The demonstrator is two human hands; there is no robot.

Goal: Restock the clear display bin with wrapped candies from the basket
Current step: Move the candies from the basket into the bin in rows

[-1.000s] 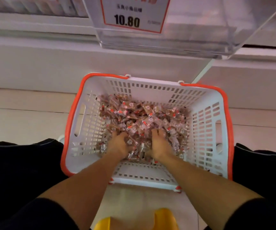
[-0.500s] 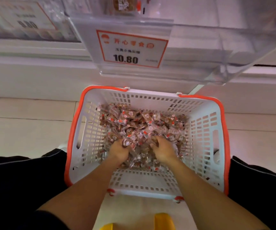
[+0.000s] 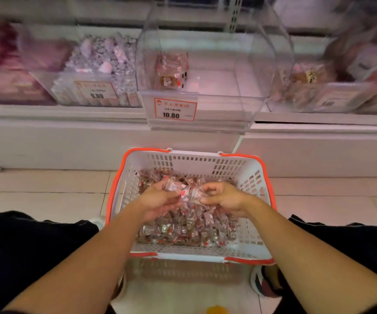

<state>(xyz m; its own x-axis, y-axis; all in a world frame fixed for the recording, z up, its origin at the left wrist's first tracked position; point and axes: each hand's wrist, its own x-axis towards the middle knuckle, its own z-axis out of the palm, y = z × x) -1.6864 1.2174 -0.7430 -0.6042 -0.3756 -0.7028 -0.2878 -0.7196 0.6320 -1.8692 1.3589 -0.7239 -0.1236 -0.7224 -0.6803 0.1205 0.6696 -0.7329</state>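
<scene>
I am seeing two hands over one basket (image 3: 254,175), which is sitting on the floor in the lower middle of the frame. The left hand (image 3: 158,201) and the right hand (image 3: 224,198) are cupping together one bunch of wrapped candies (image 3: 186,192), with the fingers curling around it from both sides. The rest of the candies (image 3: 189,227) are too many for counting; they are lying in one heap on the basket bottom. One clear display bin (image 3: 246,71) is standing in the upper middle, holding only a small pile of candies at its left back part and carrying one price tag (image 3: 175,109) reading 10.80. Two more bins are standing beside it, one at each side, both blurred.

Half a second ago the hands were digging down in the heap; now they are lifted above it, and the view is tilted up, showing the bin inside.

Between the basket's far rim and the bin front, the white shelf face is leaving open room.
</scene>
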